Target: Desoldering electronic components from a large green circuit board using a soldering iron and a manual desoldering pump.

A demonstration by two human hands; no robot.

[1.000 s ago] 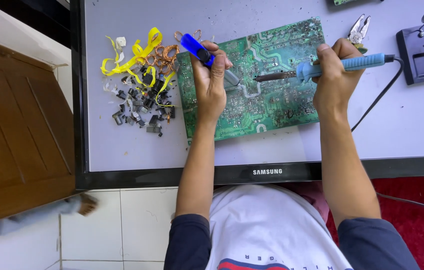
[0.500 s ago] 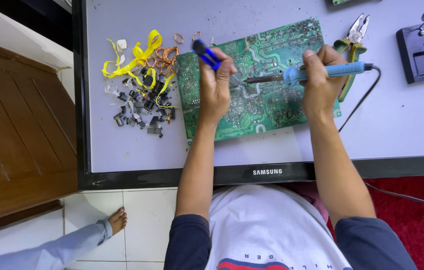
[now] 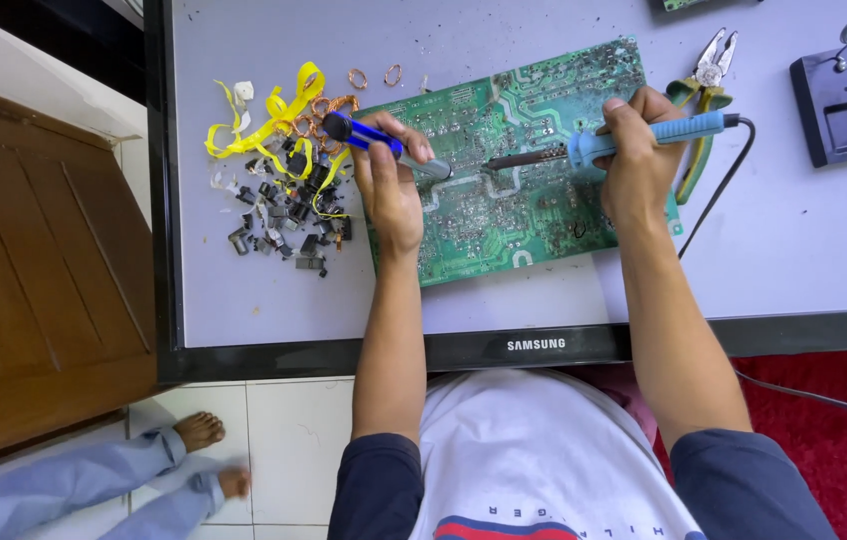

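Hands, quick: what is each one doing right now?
Left hand: closed on a blue-handled tool, tip on the green circuit board.
Right hand: closed on a blue soldering iron, tip on the board.

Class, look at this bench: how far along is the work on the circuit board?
Done: a pile of removed parts lies left of the green circuit board. In hand: the right hand holds a soldering iron to the board; the left hand holds a blue tool beside it. Left: many solder joints still cover the board.

The green circuit board [image 3: 514, 160] looks matt, dotted with dull metal solder. The soldering iron [image 3: 604, 145] has a blue plastic handle and a dark metal shaft. The door [image 3: 34, 280] is brown wood.
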